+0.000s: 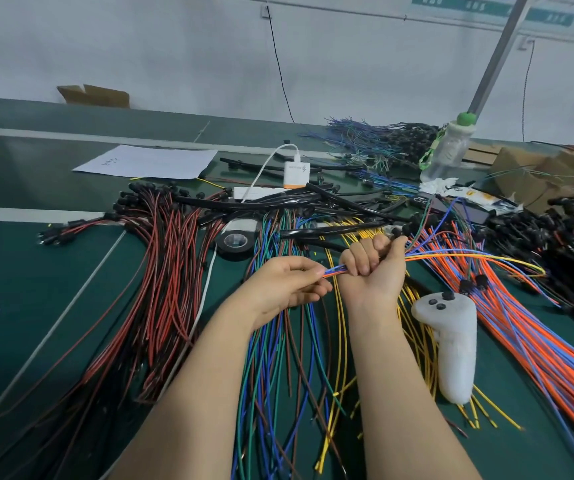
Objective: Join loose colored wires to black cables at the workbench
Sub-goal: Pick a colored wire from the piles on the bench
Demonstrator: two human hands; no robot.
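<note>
Colored wires (452, 258), a thin bundle of orange, blue and yellow strands, run through my right hand (374, 263) at the centre of the frame, my fist closed around them while their long tails arc off to the right over the green workbench (53, 271). My left hand (287, 284), just left of the fist, pinches the short ends of the bundle between thumb and fingertips, though how many strands I cannot tell. Black cables (313, 202) lie across the middle of the frame just above my hands, and a white controller (452, 344) rests at lower right.
</note>
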